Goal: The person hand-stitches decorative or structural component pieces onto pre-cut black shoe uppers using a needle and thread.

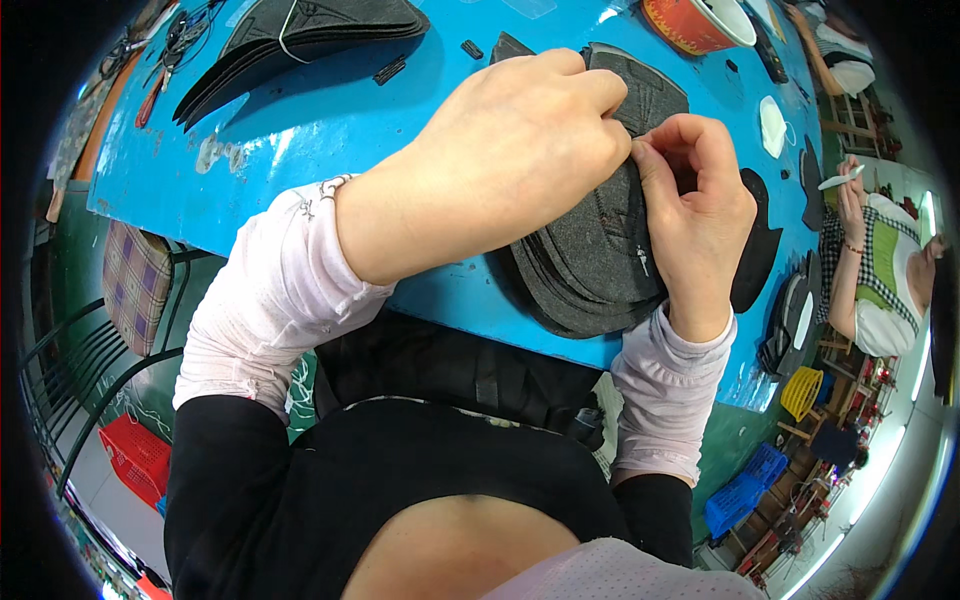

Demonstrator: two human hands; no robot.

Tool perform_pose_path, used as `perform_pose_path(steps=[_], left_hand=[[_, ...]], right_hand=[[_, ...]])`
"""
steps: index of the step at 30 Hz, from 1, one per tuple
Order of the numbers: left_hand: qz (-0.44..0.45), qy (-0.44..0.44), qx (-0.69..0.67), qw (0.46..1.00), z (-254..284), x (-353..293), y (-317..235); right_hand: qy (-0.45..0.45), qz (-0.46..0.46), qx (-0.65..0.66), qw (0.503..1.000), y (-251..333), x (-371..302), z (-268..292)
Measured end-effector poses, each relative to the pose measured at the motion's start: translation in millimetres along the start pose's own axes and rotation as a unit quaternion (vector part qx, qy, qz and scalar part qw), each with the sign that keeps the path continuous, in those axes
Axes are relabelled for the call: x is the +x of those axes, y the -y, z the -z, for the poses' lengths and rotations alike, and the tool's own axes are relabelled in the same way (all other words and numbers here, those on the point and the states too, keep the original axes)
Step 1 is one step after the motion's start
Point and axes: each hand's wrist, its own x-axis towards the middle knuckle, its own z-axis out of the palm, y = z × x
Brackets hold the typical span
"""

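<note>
A: Fingertips meeting — the left hand [520, 150] and right hand [695, 210] are pinching the top edge of the stack of dark grey felt cut pieces [600, 250] lying under both hands on the blue table [330, 120].

B: Looks like they're peeling one layer free; next probably calls for a firm pinch and a clean lift.

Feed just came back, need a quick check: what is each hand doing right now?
Left hand: closed, fingers curled, resting on the stack of dark grey felt pieces.
Right hand: closed, fingertips pinching the top piece of that stack.
</note>
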Motion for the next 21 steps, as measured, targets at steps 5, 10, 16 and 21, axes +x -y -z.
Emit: perform_pose_path(steps=[5, 10, 16, 21], left_hand=[[-0.014, 0.001, 0.005, 1.0, -1, 0, 0], [0.002, -0.002, -0.019, 1.0, 9, 0, -5], [-0.011, 0.004, 0.003, 1.0, -2, 0, 2], [0.08, -0.078, -0.156, 0.981, -9, 6, 11]], right_hand=[[-0.025, 0.04, 0.044, 0.998, -9, 1, 11], [0.018, 0.087, -0.069, 0.994, -9, -4, 11], [0.029, 0.133, -0.156, 0.978, -9, -1, 9], [-0.09, -0.065, 0.226, 0.968, -25, -4, 21]])
